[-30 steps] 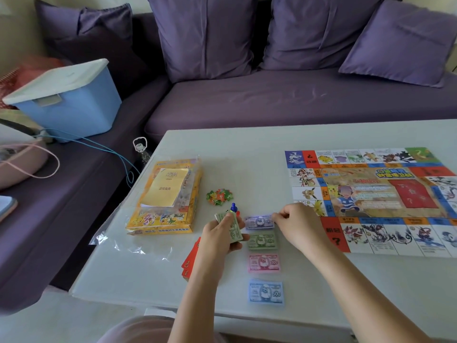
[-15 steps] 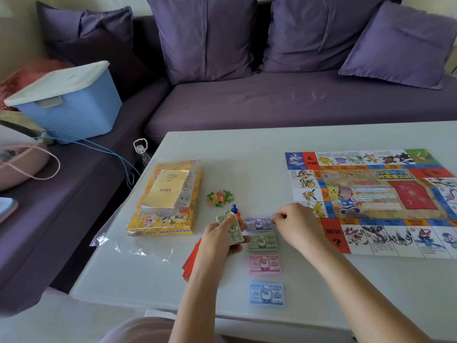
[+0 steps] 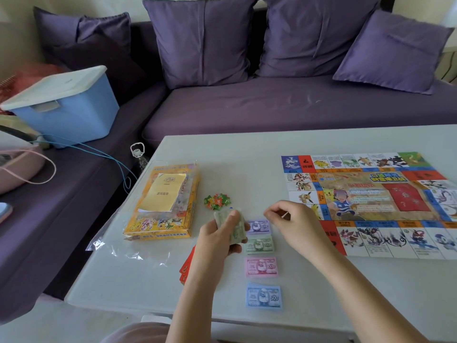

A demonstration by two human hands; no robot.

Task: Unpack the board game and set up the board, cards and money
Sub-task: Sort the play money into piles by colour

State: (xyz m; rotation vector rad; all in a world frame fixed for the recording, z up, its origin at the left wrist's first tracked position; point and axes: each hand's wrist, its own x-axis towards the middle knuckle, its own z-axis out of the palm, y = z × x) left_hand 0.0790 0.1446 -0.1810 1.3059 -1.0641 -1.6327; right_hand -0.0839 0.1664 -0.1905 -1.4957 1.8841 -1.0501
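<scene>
Board (image 3: 371,206) flat on right of pale tabletop (image 3: 235,157), purple sofa (image 3: 272,105) beyond; money piles (image 3: 261,266) in near column. Left hand (image 3: 217,240) gripping wad of bills (image 3: 237,232); right hand (image 3: 301,226) hovering, fingers (image 3: 273,211) curled, contents unclear.

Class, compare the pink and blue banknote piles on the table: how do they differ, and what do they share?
The pink pile is marked 1000; the blue pile 500. The blue pile lies nearest the front edge of the table; the pink pile sits just behind it. Both lie flat, untouched.

The left grip (image 3: 222,235) curls around a money wad (image 3: 237,230); the right grip (image 3: 296,226) hovers, fingers curled, empty.
</scene>
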